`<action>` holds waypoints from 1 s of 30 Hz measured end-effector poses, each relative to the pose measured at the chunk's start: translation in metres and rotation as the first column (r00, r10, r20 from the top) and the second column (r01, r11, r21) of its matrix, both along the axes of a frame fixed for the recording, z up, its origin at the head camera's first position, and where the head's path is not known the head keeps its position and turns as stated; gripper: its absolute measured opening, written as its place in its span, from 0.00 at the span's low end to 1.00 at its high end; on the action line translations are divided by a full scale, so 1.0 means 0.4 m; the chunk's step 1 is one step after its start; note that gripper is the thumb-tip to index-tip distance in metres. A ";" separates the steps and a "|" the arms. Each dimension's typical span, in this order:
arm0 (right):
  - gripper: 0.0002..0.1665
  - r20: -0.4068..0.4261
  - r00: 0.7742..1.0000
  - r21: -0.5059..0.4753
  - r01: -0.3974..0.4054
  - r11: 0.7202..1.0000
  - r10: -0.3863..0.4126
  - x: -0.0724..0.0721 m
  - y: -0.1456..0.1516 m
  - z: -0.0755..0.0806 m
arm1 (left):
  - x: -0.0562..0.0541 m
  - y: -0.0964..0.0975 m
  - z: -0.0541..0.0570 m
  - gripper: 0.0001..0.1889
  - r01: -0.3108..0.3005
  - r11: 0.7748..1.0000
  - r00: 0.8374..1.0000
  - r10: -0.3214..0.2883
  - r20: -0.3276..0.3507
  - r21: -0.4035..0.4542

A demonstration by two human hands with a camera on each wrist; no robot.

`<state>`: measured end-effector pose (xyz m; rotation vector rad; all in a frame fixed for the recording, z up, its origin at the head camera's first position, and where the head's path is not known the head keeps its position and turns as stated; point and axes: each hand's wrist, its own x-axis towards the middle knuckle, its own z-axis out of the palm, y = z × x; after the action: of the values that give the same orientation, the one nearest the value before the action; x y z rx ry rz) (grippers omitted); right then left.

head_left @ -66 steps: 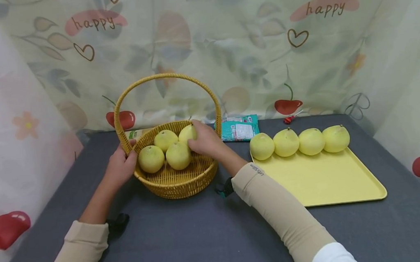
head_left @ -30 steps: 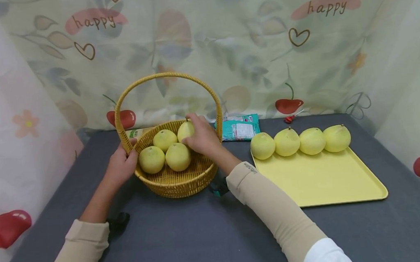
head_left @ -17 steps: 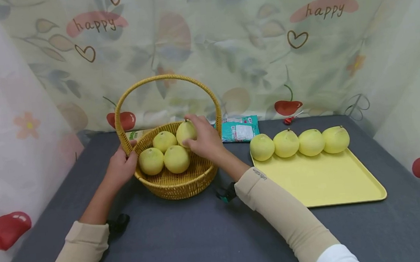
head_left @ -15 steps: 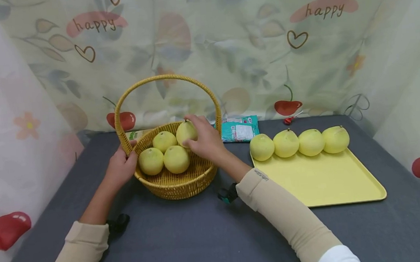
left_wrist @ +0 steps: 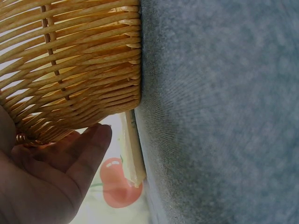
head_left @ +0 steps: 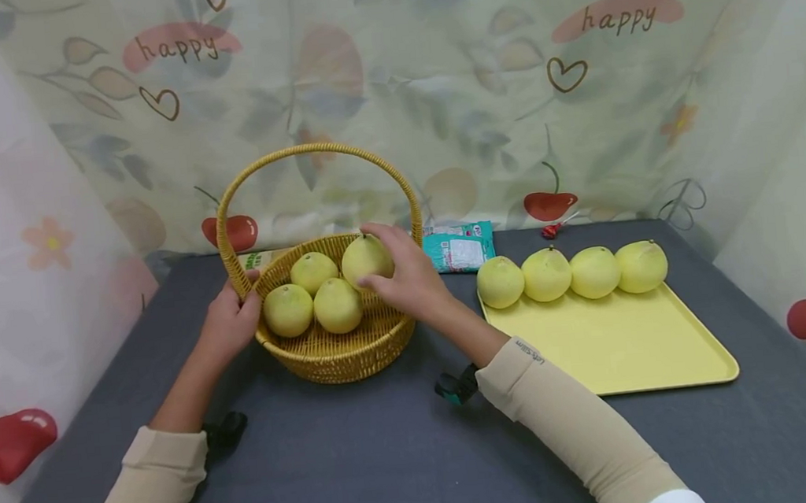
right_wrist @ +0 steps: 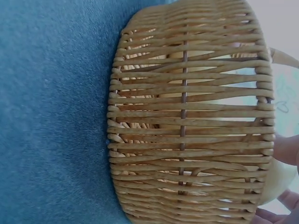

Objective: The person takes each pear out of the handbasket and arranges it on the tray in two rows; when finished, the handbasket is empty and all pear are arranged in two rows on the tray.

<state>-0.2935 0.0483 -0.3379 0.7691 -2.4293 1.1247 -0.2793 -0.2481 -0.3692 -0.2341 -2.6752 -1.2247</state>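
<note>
yellow fruits (head_left: 545, 275) look evenly split: four on the tray (head_left: 623, 345), three in the basket (head_left: 341, 367), one gripped by the right hand (head_left: 412, 274); left hand (head_left: 229, 320) grips the basket.

Left hand (head_left: 233, 316) gripping; right hand (head_left: 410, 276) curved

Right grip (head_left: 415, 276) has shifted a bit toward the desk's right edge and front edge vs half a second ago; thumb and fingertips shifted with it. Held yellow-green fruit (head_left: 364, 262) has moved slightly toward the right edge too, more of its surface now showing between thumb and fingers. Right sleeve (head_left: 565, 420) and wrist camera (head_left: 456, 387) shifted toward the front right corner. Front right fruit (head_left: 338, 305) nudged slightly toward the front edge since the first picture.
</note>
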 end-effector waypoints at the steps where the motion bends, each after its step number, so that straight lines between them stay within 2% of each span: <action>1: 0.41 -0.004 1.000 -0.007 -0.004 1.000 0.004 0.004 0.003 0.000 | 0.000 -0.001 0.000 0.28 -0.001 1.000 1.000 0.001 -0.001 0.001; 17: 0.42 -0.040 0.996 -0.098 -0.085 0.992 0.081 0.063 0.045 0.008 | -0.003 -0.002 -0.001 0.28 0.008 1.000 1.000 -0.008 0.000 -0.002; 23: 0.43 -0.020 0.995 -0.115 -0.097 0.989 0.095 0.098 0.080 0.006 | -0.005 -0.001 -0.002 0.28 -0.002 1.000 1.000 0.002 0.004 -0.001; 30: 0.43 0.005 0.991 -0.183 -0.134 0.974 0.137 0.133 0.124 0.008 | -0.005 -0.002 -0.004 0.28 -0.007 1.000 1.000 0.007 -0.003 0.002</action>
<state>-0.2403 0.0981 -0.3345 0.8792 -2.2767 1.3888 -0.2812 -0.2491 -0.3709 -0.2261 -2.6705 -1.2237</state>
